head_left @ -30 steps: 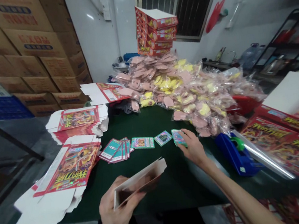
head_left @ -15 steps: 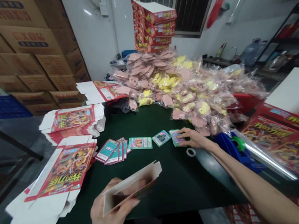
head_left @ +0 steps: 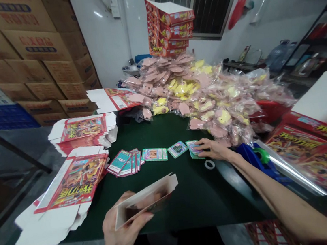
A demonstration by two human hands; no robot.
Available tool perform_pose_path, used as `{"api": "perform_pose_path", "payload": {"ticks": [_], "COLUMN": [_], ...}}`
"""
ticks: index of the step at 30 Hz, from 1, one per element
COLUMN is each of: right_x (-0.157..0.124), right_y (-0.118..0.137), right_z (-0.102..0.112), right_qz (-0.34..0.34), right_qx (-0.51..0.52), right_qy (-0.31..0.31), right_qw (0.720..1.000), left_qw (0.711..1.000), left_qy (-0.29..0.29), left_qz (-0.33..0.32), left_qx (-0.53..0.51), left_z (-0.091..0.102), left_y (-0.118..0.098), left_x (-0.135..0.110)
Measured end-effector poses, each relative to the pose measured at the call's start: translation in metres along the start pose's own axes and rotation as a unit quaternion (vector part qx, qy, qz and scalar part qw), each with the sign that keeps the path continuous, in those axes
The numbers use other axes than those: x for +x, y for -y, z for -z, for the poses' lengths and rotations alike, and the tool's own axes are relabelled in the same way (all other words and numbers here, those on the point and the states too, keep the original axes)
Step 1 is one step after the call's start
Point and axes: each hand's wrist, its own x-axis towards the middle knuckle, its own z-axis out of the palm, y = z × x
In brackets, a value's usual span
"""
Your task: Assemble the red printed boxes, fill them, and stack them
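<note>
My left hand [head_left: 120, 227] is wrapped round a small open carton [head_left: 149, 194], tilted with its open end toward me. Something pinkish shows inside, too dim to name. At the right end of a row of trading cards, my right hand [head_left: 213, 149] rests its outstretched fingertips on a small pile of green-edged cards [head_left: 193, 149]. To the left along the row lie a card with a dark picture [head_left: 177, 149], another green card [head_left: 154, 154] and a fanned group of teal cards [head_left: 122, 163]. A white ring [head_left: 209, 164] lies just below my right hand.
Flattened red cartons [head_left: 73, 179] are stacked at the left. Bagged pink and yellow pieces [head_left: 185, 86] heap up behind the cards, with red boxes [head_left: 170, 25] above. At the right stand a blue tape dispenser [head_left: 254, 162] and more red boxes [head_left: 308, 146].
The whole view has shifted slightly. My left hand still holds the carton, and my right fingers stay on the card pile, with little visible movement.
</note>
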Motion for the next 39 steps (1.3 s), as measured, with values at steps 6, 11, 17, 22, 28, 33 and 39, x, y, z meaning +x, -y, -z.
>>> {"api": "perform_pose_path", "payload": {"ticks": [6,11,17,22,28,33,39], "right_x": [-0.007,-0.011,-0.018,-0.019,0.030,0.068,0.075], "right_y": [0.025,0.050,0.054,0.064,0.104,0.134,0.134], "right_z": [-0.007,-0.031,-0.031,-0.009,0.011,-0.003,-0.030], "right_qz": [0.012,-0.018,-0.018,0.006,-0.011,-0.003,-0.081], "right_qx": [-0.042,-0.093,-0.115,-0.166,-0.256,-0.291,-0.288], "right_qy": [-0.053,-0.135,-0.159,-0.153,-0.181,-0.103,-0.017], "right_qw": [0.998,0.986,0.980,0.974,0.949,0.951,0.954], "left_qw": [1.000,0.998,0.996,0.995,0.995,0.988,0.984], "left_qy": [0.008,0.019,0.021,0.016,0.019,0.033,0.051], "left_qz": [-0.003,0.010,-0.020,-0.044,-0.031,-0.053,-0.051], "left_qx": [-0.015,-0.066,-0.086,-0.083,-0.096,-0.141,-0.165], "left_z": [-0.002,-0.003,-0.002,0.000,0.000,0.000,0.000], "left_y": [0.004,0.003,0.001,0.001,-0.004,-0.002,0.000], "left_x": [-0.001,-0.004,-0.004,-0.002,-0.001,-0.006,-0.009]}}
